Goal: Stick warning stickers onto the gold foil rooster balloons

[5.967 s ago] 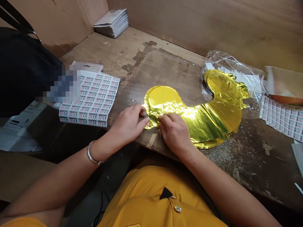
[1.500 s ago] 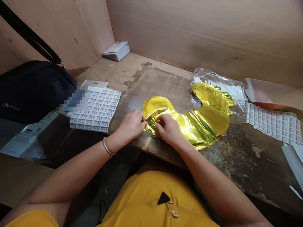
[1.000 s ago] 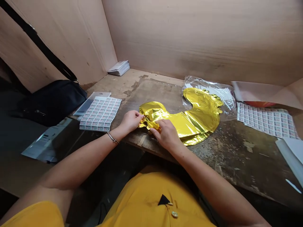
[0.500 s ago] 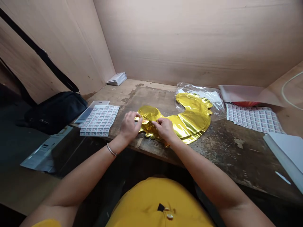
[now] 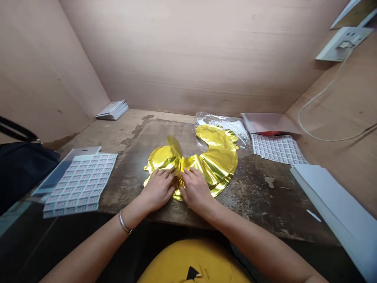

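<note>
Gold foil balloons [image 5: 219, 159], flat and shiny, lie in a curved pile on the table in front of me. Between my two hands the top layer is bunched, and a foil flap [image 5: 175, 147] sticks up there. My left hand [image 5: 160, 186], with a silver bangle on its wrist, has its fingers curled on the foil at the left. Close beside it, my right hand [image 5: 196, 188] grips the bunched foil with bent fingers. The fingertips of both hands are partly hidden in the folds.
Sticker sheets lie at the left [image 5: 85, 181] and at the right [image 5: 278, 148]. Behind the foil is a clear plastic bag [image 5: 246, 137]. White sheets [image 5: 330, 196] lie at the right edge, a card stack [image 5: 113, 110] in the back left corner. A cable [image 5: 303, 127] hangs on the right wall.
My view has shifted to the right. Both hands have come closer together and turned palms down on the foil; the left part is spread out and a flap now stands up between them.
</note>
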### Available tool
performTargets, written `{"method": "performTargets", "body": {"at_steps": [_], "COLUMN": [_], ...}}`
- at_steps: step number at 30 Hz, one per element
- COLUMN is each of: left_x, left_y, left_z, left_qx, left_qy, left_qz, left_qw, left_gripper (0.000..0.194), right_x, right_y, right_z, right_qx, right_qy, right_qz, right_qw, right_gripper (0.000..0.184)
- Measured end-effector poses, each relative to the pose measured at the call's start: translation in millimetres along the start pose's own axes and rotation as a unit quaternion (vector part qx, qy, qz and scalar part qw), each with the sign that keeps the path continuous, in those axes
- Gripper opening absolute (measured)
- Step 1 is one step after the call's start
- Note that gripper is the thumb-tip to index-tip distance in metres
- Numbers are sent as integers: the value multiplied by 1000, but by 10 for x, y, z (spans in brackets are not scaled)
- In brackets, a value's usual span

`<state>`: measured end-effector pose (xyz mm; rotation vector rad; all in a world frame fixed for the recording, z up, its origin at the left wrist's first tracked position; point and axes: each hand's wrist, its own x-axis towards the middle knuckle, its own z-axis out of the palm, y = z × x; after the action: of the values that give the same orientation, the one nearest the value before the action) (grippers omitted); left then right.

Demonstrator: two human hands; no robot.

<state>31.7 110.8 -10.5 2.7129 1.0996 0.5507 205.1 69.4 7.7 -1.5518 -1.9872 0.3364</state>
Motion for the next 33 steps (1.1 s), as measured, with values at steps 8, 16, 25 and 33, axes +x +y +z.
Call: {"method": "performTargets", "body": {"at_steps": [8,16,25,33], "left_x": [34,48,59,26], "left_y": [16,18,37,4], "left_z": [-2,35,58,96], "left_qx": [43,45,78,68], "left_qy": [-49,-58,-48,-30], "left_qz": [-11,-26,-6,1], "left_qw": [998,997,996,997], "left_gripper": [46,55,47,54], "right_x": [262,65,249,700], "right_y": [544,152,157,1075], "right_z": [-662,-280,-187,-755], "right_qx": [13,83,105,40], "right_qy": [7,-16,-34,88], "right_qz": [80,10,110,260], "right_qw": [997,996,988,961], "right_gripper": [28,15,32,22]}}
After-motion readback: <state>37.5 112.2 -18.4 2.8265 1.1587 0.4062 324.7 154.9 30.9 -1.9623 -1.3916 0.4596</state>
